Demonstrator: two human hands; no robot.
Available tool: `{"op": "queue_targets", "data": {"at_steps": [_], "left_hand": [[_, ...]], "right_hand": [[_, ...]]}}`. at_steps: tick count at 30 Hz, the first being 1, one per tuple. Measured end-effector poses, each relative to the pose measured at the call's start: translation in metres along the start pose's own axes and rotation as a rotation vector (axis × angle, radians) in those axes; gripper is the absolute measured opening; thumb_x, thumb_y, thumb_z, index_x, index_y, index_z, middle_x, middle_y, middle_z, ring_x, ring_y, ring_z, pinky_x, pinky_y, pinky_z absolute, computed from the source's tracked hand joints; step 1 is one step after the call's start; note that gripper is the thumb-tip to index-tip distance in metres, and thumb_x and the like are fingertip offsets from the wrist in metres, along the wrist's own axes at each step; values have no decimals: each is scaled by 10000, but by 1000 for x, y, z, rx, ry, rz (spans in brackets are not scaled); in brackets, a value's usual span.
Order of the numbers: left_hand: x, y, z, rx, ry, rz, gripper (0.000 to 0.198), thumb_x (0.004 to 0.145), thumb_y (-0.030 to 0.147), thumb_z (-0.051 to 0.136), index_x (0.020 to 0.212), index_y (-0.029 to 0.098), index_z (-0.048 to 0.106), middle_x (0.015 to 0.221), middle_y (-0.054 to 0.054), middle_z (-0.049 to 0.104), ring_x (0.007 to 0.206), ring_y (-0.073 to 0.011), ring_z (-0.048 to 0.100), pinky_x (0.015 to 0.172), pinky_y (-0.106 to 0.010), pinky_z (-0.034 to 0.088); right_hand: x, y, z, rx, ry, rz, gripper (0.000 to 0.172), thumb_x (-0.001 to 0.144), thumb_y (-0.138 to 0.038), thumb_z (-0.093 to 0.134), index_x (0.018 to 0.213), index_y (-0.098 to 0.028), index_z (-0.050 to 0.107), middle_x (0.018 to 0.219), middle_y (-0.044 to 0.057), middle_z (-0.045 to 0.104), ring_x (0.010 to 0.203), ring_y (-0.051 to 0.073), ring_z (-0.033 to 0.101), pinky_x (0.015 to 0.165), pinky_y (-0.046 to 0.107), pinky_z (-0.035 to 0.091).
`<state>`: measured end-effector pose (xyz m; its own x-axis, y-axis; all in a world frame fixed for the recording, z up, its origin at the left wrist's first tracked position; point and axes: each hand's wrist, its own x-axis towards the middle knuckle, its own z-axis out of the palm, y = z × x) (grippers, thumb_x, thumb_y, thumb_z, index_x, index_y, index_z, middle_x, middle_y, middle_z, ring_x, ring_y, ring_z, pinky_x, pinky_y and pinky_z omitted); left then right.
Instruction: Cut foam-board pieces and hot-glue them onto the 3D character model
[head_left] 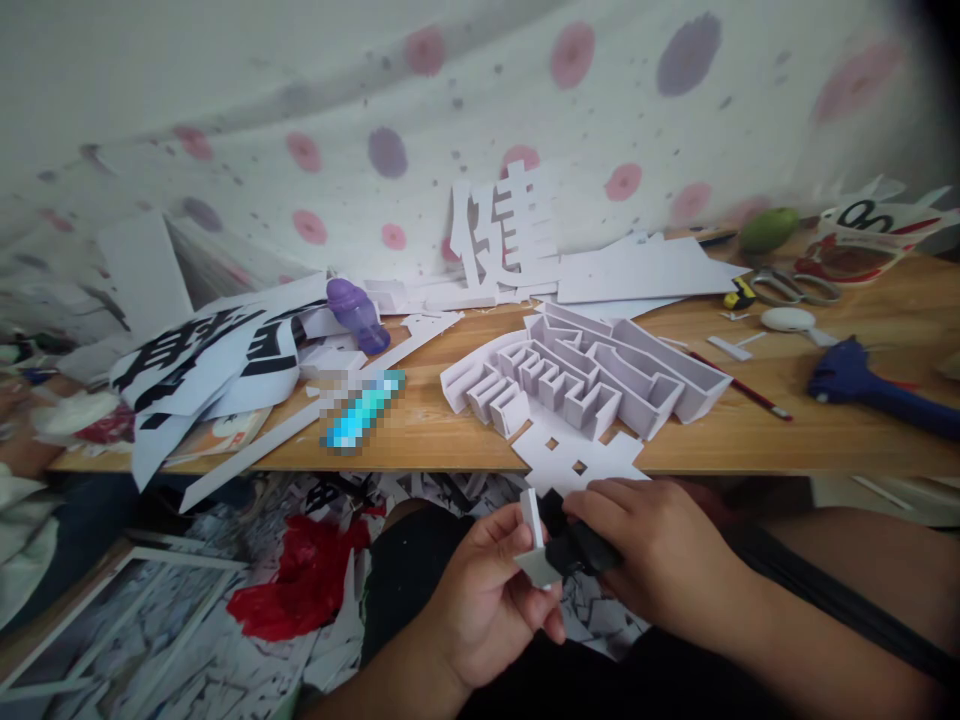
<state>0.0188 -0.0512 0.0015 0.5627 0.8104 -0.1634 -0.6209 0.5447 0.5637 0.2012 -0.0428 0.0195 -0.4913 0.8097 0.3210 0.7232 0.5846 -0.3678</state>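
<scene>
My left hand (pixel 491 580) pinches a small white board strip (pixel 531 515) between thumb and fingers, just in front of the table edge. My right hand (pixel 649 540) is closed around a black-handled cutter (pixel 581 545). Its flat grey blade (pixel 537 568) lies against the strip, by my left fingertips. Beyond my hands, a white raised-wall character form (pixel 592 370) rests on the table, its walls standing upright. A flat white cut-out piece with square holes (pixel 559 450) sticks out over the near edge.
On the wooden table (pixel 420 440) are a blue glue gun (pixel 862 385), scissors (pixel 799 287), a pencil (pixel 742 385), a purple bottle (pixel 358 315) and printed sheets (pixel 217 350). A white character cut-out (pixel 510 225) leans at the back. Scraps and a red bag (pixel 300 580) lie below.
</scene>
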Motion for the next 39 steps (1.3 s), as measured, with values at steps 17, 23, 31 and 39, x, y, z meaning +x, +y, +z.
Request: {"op": "queue_targets", "data": {"at_steps": [17,23,31,39], "left_hand": [[-9,-8,3,-78,-80,14,198,922,198,434,819,156,597,543,-10,621,363,-23,430,441,-198,537],[-10,-10,3,-79,-122,20,184,907,253,493,824,136,608,569,-16,618,399,-30,474,453,-201,544],[-13,-11,3,-84,-151,3,199,893,295,529,836,119,603,578,-16,611,392,-23,485,458,-201,546],[-16,-14,3,-79,-146,12,237,878,310,553,775,101,595,583,-16,603,411,-26,503,487,-214,558]], "right_hand": [[3,-2,2,-117,133,-28,337,545,-44,505,839,-193,574,705,-6,597,621,180,534,567,287,277],[4,0,3,-138,162,-43,312,552,-55,509,826,-187,577,700,2,602,622,192,550,563,286,303],[4,1,2,-152,178,-36,344,547,-50,508,855,-177,594,728,13,617,639,200,573,571,291,327],[6,3,6,-135,116,-19,327,571,-64,553,873,-183,594,751,10,614,667,196,565,593,287,323]]}}
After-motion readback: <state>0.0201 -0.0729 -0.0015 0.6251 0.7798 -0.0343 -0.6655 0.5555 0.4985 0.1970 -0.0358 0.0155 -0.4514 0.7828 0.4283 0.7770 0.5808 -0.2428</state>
